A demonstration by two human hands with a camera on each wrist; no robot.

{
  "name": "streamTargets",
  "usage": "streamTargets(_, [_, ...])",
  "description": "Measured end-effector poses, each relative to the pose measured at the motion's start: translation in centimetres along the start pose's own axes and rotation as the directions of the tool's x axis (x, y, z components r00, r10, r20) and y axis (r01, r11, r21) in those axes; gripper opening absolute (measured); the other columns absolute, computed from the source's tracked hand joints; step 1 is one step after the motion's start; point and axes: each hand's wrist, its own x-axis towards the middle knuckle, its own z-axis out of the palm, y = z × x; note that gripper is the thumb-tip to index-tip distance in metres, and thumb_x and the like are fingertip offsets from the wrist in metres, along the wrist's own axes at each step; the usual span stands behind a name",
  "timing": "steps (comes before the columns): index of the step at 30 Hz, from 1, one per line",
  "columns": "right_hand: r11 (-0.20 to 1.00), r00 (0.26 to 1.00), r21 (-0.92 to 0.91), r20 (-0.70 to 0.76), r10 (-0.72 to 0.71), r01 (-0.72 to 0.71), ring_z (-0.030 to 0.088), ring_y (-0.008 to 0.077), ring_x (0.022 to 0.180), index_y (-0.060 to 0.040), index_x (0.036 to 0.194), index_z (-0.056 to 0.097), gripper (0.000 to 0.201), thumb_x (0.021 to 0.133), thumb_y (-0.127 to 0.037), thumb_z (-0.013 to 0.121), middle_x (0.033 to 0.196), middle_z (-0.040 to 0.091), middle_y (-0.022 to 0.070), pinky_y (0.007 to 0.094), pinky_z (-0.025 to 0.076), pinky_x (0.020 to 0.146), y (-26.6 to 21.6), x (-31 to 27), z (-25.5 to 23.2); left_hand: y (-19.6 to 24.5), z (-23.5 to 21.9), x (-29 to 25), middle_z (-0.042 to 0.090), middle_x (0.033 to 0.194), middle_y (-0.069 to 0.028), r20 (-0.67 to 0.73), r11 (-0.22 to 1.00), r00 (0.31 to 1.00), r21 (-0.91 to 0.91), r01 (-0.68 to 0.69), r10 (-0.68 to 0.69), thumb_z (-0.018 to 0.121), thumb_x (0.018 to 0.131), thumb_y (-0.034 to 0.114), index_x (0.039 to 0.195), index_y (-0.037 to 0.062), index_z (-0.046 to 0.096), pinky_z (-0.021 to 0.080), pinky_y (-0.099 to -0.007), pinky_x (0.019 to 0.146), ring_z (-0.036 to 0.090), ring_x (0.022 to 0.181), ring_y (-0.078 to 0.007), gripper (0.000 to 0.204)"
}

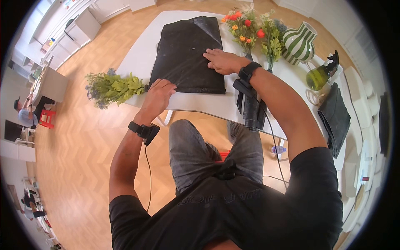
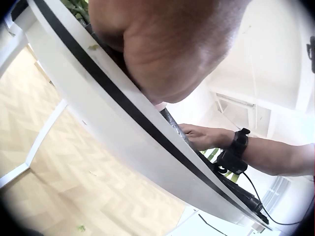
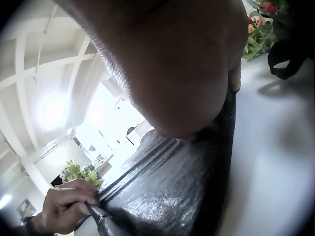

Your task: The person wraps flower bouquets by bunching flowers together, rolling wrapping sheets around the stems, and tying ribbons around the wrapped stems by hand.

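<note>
A black plastic bag (image 1: 187,50), folded into a flat, roughly rectangular shape, lies on the white table (image 1: 139,54). At its near left corner my left hand (image 1: 157,96) pinches the edge; the right wrist view shows that hand (image 3: 66,204) with a bit of the plastic raised between thumb and fingers. My right hand (image 1: 225,61) rests on the bag's right side, its fingers extended across the surface toward the left. Creases run over the glossy plastic (image 3: 162,189) between the two hands. In the left wrist view, the left hand's fingertips are mostly hidden behind the hand itself.
Leafy flowers (image 1: 118,88) lie left of the bag. Red and orange flowers (image 1: 246,31), a green-striped vase (image 1: 299,43) and a green bottle (image 1: 317,78) stand on the right side. A folded dark cloth-like bundle (image 1: 335,118) and black rolls (image 1: 251,111) lie near the table's edge.
</note>
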Motion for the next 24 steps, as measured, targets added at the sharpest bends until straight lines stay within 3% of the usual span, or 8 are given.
streamTargets(6, [0.996, 0.999, -0.084, -0.026, 0.041, -0.043, 0.034, 0.0397, 0.139, 0.001, 0.143, 0.039, 0.052, 0.101, -0.029, 0.044, 0.149, 0.037, 0.0235, 0.0416, 0.031, 0.114, -1.8, -0.7, -1.5, 0.3, 0.1, -0.2, 0.063, 0.095, -0.0132, -0.011, 1.0, 1.0, -0.02, 0.02, -0.02, 0.063, 0.083, 0.001, 0.095, -0.001, 0.067, 0.049, -0.0402, 0.079, 0.058, 0.092, -0.0329, 0.013])
streamTargets(8, [0.988, 0.992, 0.088, 0.019, 0.128, -0.129, 0.056, 0.0397, 0.117, -0.0019, 0.122, 0.06, 0.038, 0.096, -0.028, 0.051, 0.12, 0.061, 0.0251, 0.0472, 0.047, 0.095, -1.9, 0.4, -3.1, 0.2, 0.0, -0.3, 0.063, 0.095, -0.0131, -0.017, 0.999, 1.0, -0.028, 0.018, -0.018, 0.064, 0.082, 0.001, 0.095, -0.0011, 0.066, 0.049, -0.0402, 0.079, 0.058, 0.092, -0.033, 0.013])
streamTargets(11, [0.974, 0.974, 0.015, 0.013, 0.225, -0.226, 0.062, 0.0388, 0.106, -0.0034, 0.109, 0.066, 0.031, 0.094, -0.027, 0.054, 0.103, 0.067, 0.0217, 0.0492, 0.05, 0.085, -1.4, 2.3, -5.1, 0.0, 0.0, -0.1, 0.063, 0.095, -0.0132, -0.023, 1.0, 1.0, -0.02, 0.004, -0.005, 0.064, 0.082, 0.0, 0.094, -0.0009, 0.066, 0.049, -0.0406, 0.079, 0.058, 0.091, -0.0334, 0.012])
streamTargets(13, [0.985, 0.985, -0.034, 0.024, 0.169, -0.168, 0.057, 0.0393, 0.114, -0.0027, 0.115, 0.063, 0.033, 0.094, -0.027, 0.054, 0.117, 0.063, 0.022, 0.0479, 0.048, 0.09, -0.5, 3.8, -5.9, 0.0, 0.0, -0.1, 0.063, 0.094, -0.0135, -0.025, 1.0, 0.999, -0.017, -0.022, 0.022, 0.064, 0.081, 0.0, 0.092, -0.0009, 0.066, 0.049, -0.0407, 0.078, 0.058, 0.09, -0.0338, 0.012])
streamTargets(15, [0.999, 0.95, -0.039, -0.313, -0.022, 0.01, 0.044, 0.0409, 0.13, -0.0012, 0.134, 0.051, 0.046, 0.098, -0.029, 0.05, 0.139, 0.049, 0.0226, 0.0451, 0.039, 0.107, 1.6, 5.3, -3.6, 0.1, -0.1, -0.2, 0.062, 0.093, -0.0142, -0.04, 0.999, 0.999, -0.03, -0.02, 0.019, 0.064, 0.08, 0.0, 0.092, -0.0009, 0.066, 0.048, -0.0408, 0.078, 0.057, 0.089, -0.0344, 0.012])
streamTargets(19, [0.998, 0.94, -0.04, -0.335, -0.061, 0.051, 0.034, 0.0426, 0.138, -0.0021, 0.142, 0.042, 0.053, 0.1, -0.035, 0.046, 0.148, 0.038, 0.0249, 0.0447, 0.032, 0.113, 3.4, 7.8, -1.8, 0.1, -0.3, -0.4, 0.061, 0.094, -0.0155, -0.021, 0.998, 1.0, -0.065, -0.02, 0.018, 0.063, 0.081, -0.001, 0.093, -0.0012, 0.066, 0.047, -0.0414, 0.08, 0.056, 0.089, -0.0357, 0.013])
streamTargets(22, [0.987, 0.985, 0.032, -0.061, 0.161, -0.16, 0.023, 0.0378, 0.145, -0.0091, 0.151, 0.031, 0.064, 0.103, -0.051, 0.031, 0.158, 0.022, 0.0211, 0.0503, 0.021, 0.118, 2.7, 7.6, -1.5, 0.2, -0.4, -0.9, 0.061, 0.095, -0.014, 0.014, 0.998, 1.0, -0.065, -0.017, 0.018, 0.063, 0.08, -0.001, 0.093, -0.0006, 0.066, 0.047, -0.0414, 0.081, 0.056, 0.09, -0.0348, 0.013])
streamTargets(24, [0.986, 0.983, 0.049, -0.088, 0.162, -0.158, 0.021, 0.0372, 0.146, -0.0112, 0.151, 0.03, 0.064, 0.102, -0.052, 0.03, 0.158, 0.022, 0.0197, 0.0522, 0.021, 0.117, 3.1, 7.6, -1.1, 0.1, -0.5, -0.7, 0.061, 0.095, -0.0138, 0.013, 0.997, 1.0, -0.073, -0.01, 0.011, 0.063, 0.08, -0.002, 0.094, -0.0007, 0.066, 0.047, -0.0412, 0.081, 0.056, 0.09, -0.0346, 0.014])
